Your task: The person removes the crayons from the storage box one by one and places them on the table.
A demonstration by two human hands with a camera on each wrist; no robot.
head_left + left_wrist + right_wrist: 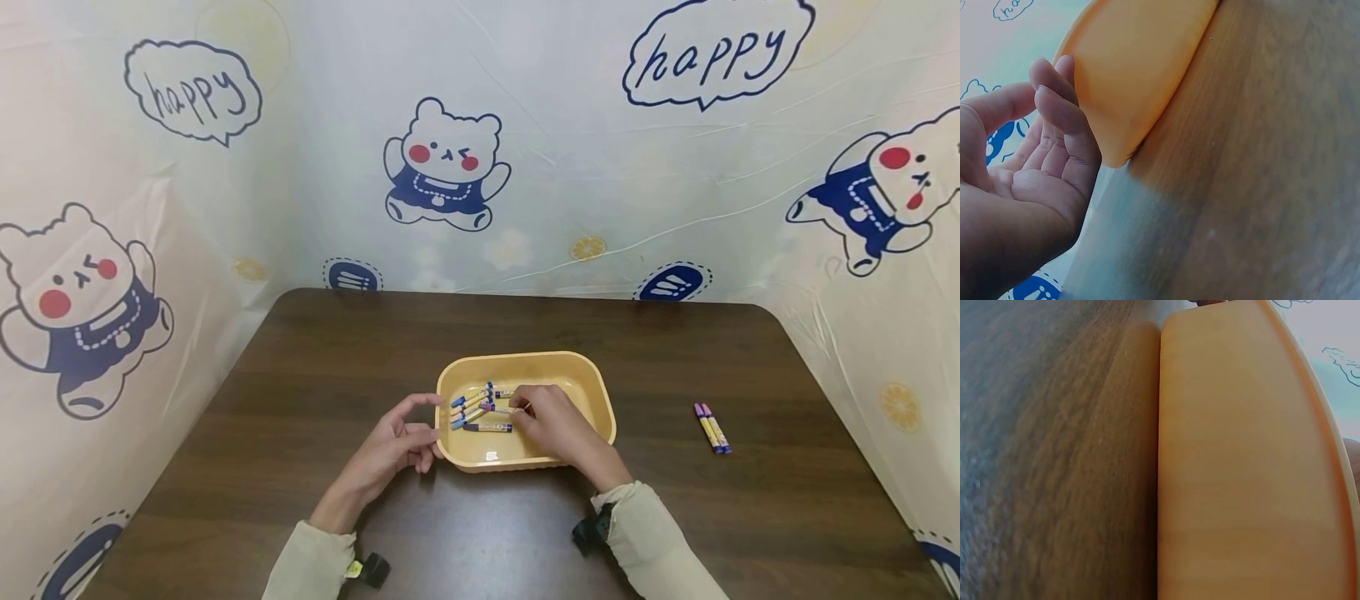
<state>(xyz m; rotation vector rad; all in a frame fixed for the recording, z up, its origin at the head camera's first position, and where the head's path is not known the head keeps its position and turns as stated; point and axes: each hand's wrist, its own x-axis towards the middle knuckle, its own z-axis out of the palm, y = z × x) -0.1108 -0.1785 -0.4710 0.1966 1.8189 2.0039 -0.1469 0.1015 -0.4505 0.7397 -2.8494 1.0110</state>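
Note:
A yellow plastic tray [525, 457] stands on the table, with several crayons [470, 408] in yellow-and-blue wrappers lying in its left part. My left hand [390, 446] rests its fingertips against the tray's left end; in the left wrist view they touch the outer wall near the rim. My right hand [558, 423] reaches over the front rim into the tray. Its thumb and finger pinch a purple-tipped crayon [487, 407], partly covered by the fingers. In the right wrist view the tray's outer wall [1241, 450] hides most of that hand.
Two pink-tipped crayons [712, 429] lie side by side on the dark wooden table [360, 350], right of the tray. Behind the table and along its sides hangs a printed cloth [570, 183] with bear drawings.

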